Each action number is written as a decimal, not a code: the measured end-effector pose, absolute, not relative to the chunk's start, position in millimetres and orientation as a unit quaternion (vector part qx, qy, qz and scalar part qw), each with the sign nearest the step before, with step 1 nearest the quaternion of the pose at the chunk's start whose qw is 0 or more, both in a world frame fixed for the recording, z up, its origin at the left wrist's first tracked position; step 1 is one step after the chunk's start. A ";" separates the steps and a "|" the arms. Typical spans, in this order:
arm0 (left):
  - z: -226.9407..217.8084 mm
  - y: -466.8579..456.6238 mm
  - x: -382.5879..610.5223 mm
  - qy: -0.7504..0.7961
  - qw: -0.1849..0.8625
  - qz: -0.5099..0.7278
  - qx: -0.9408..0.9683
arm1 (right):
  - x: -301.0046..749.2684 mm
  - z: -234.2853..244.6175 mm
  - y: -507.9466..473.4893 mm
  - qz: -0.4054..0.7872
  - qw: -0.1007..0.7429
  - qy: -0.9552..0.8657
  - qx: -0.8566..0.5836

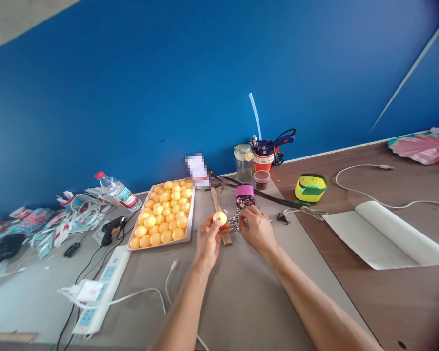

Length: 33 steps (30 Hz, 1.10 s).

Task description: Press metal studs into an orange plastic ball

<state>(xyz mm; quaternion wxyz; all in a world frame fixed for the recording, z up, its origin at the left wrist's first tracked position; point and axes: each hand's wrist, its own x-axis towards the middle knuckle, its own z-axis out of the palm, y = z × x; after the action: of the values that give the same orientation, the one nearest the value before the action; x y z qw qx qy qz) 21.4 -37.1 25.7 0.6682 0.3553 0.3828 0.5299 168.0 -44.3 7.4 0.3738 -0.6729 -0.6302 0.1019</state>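
Note:
Between the fingers of my left hand is an orange ping-pong ball, with a small dark spot or piece on it near my thumb. My right hand is at a pile of small shiny metal pieces, its fingers curled down and closed; whatever they pinch is hidden. Behind the pile lies a small pink container with more of these bits at its mouth. A wooden stick runs under the held ball. To the left, a shallow white box is filled with many similar orange balls.
At left are a power strip, a black glue gun and a plastic bottle. Along the wall stand a clear jug and a paper cup. A yellow-green band and a curled white sheet are at right.

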 end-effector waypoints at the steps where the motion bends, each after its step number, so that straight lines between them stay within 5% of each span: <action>1: 25.3 -37.2 21.4 0.384 0.668 0.529 0.357 | 167.4 8.2 -44.5 0.132 0.416 -0.612 -0.659; 7: 24.7 -37.7 21.6 0.381 0.667 0.527 0.365 | 159.6 12.9 -43.6 0.473 0.593 -0.422 -0.496; 12: 27.3 -39.4 22.7 0.374 0.667 0.525 0.373 | 152.9 14.6 -45.5 0.628 0.621 -0.322 -0.341; 33: 21.7 -39.8 22.1 0.364 0.619 0.514 0.469 | 154.7 21.5 -50.1 0.687 0.592 -0.306 -0.291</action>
<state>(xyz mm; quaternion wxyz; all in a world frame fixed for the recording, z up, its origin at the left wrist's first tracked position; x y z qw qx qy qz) 22.1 -39.8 21.7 0.6186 0.4695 0.3643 0.5141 154.7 -50.1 21.5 0.5916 -0.2915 -0.3058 0.6867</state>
